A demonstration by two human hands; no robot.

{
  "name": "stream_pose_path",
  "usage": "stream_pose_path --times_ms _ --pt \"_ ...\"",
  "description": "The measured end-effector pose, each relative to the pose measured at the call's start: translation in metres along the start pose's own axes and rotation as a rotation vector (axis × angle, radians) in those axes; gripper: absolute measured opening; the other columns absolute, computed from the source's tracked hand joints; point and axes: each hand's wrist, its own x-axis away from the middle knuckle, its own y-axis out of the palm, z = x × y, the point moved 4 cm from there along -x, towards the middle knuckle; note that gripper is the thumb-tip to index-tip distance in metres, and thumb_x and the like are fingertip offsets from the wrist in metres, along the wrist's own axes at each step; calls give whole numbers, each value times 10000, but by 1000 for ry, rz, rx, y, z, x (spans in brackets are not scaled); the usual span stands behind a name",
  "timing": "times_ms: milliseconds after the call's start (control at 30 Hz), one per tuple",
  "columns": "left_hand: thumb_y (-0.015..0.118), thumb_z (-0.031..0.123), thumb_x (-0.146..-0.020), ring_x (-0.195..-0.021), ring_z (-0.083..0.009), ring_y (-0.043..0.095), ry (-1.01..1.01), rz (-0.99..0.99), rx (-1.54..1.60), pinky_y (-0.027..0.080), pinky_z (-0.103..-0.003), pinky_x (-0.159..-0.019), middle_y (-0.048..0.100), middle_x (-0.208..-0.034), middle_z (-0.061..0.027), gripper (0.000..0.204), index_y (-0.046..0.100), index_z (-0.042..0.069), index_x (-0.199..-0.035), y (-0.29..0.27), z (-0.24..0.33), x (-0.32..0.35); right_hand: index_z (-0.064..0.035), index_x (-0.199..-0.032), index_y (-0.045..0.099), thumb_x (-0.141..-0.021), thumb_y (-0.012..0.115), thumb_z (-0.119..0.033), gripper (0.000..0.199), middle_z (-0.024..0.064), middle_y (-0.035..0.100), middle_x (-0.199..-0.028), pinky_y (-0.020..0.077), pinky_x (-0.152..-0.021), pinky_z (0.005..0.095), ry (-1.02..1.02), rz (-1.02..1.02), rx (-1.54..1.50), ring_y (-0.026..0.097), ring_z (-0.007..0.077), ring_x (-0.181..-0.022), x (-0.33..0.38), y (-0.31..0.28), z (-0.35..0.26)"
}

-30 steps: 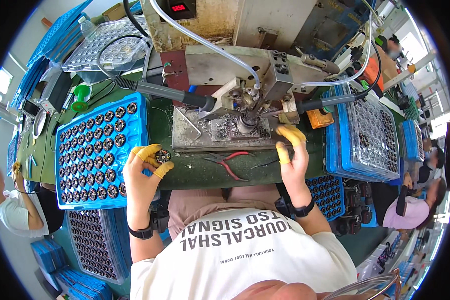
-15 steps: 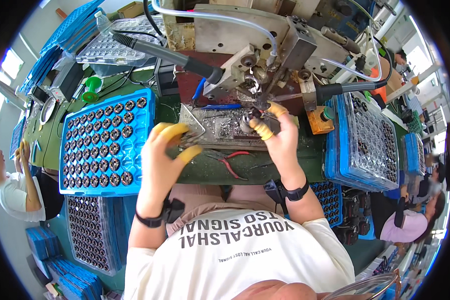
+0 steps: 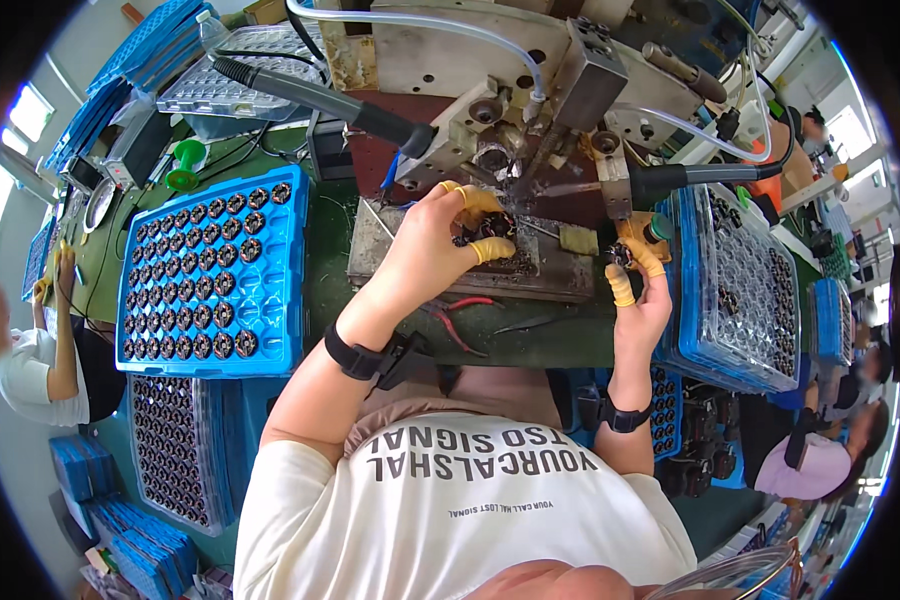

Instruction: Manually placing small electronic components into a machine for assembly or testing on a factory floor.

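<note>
1. Left hand (image 3: pixel 425 238) — stretched over the plate (image 3: pixel 565 282), yellow-capped thumb and fingers pinching a round part (image 3: pixel 496 226), dark and ridged.
2. Right hand (image 3: pixel 640 290) — just right of the plate, fingers upward, gripping a second part (image 3: pixel 620 258).
3. Plate: scuffed metal, chip-strewn; left of it, a blue plastic tray (image 3: pixel 299 255).

Part (image 3: pixel 618 258) mostly blk, finger cots (image 3: pixel 622 291) yel, tray (image 3: pixel 293 290) blu, pliers' grips (image 3: pixel 452 327) red.

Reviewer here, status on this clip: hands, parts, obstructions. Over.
Left hand pinching dark round part over metal base. Right hand holding second round part. Red-handled pliers on bench, blocking neither hand.
</note>
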Motion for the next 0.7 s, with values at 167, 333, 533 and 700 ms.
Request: stream_pose_path --times_ms 167,333,533,700 --pt "888 233 -705 -893 -279 646 17 -22 -45 523 -355 -779 638 -982 -119 534 638 -17 -1105 6 4 5 -12 -1161 659 -837 806 -165 387 85 675 -1131 439 -970 326 -57 38 138 596 192 -1040 -5 -12 10" --pt "860 155 -712 -944 -359 619 289 199 -166 521 -415 -823 614 -1061 -152 424 652 15 -1054 12 10 16 -23 -1175 632 -862 779 -192 385 105 666 -1150 457 -952 332 -187 -64 158 598 211 -1053 1 5 -21" --pt "862 119 -703 -969 -341 617 462 229 -263 518 -399 -851 614 -1087 -142 470 629 41 -1104 18 3 24 -35 -1190 599 -825 789 -229 455 119 665 -1197 448 -978 400 -376 -286 91 605 319 -1112 17 43 -42" --pt "862 109 -712 -998 -308 620 269 212 -6 513 -381 -881 617 -1095 -136 540 583 31 -1168 18 3 19 -34 -1185 601 -830 784 -234 447 116 666 -1197 446 -979 399 -403 -286 82 599 312 -1123 15 52 -43"
